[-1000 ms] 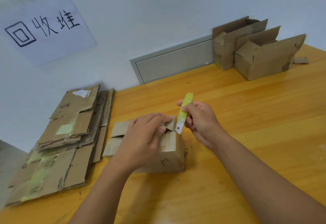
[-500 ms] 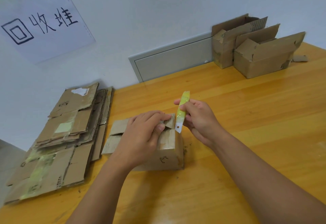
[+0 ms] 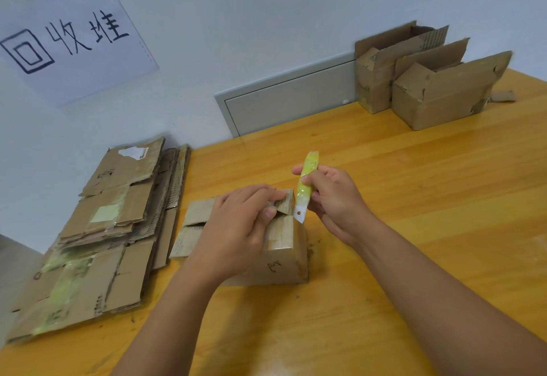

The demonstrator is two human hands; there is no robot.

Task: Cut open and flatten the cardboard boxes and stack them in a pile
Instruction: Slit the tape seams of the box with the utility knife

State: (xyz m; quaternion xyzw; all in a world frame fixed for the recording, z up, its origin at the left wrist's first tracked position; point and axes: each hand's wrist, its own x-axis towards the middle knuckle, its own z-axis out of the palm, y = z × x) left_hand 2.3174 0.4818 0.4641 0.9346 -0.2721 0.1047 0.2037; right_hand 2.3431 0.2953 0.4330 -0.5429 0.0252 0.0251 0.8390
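— Brown corrugated cardboard, that's the nearest thing: a small brown cardboard box [image 3: 278, 257] sits on the yellow-orange wooden table [image 3: 414, 198], just in front of the person.

— And the hands?

— The left hand [image 3: 239, 227] lies on top of the box, its fingers curled over a raised flap [image 3: 285, 202], thumb pressed against the flap's near side. The right hand [image 3: 331, 201] grips a slim yellow-green utility knife [image 3: 306, 183], held nearly upright. Its white blade tip points down at the box's top right corner, touching or just beside the flap edge; which one cannot be told.

— Where are the flattened ones?

— To the left, a pile of flattened brown cardboard sheets [image 3: 97, 242] lies at the table's edge, some with pale green tape, just beside the box's open left flaps.

— Farther back?

— Two open brown cardboard boxes [image 3: 429, 85] stand together at the far right against the wall, beside a grey metal wall panel [image 3: 290, 100]. A white paper sign with black handwritten characters [image 3: 71, 35] hangs on the wall at upper left.
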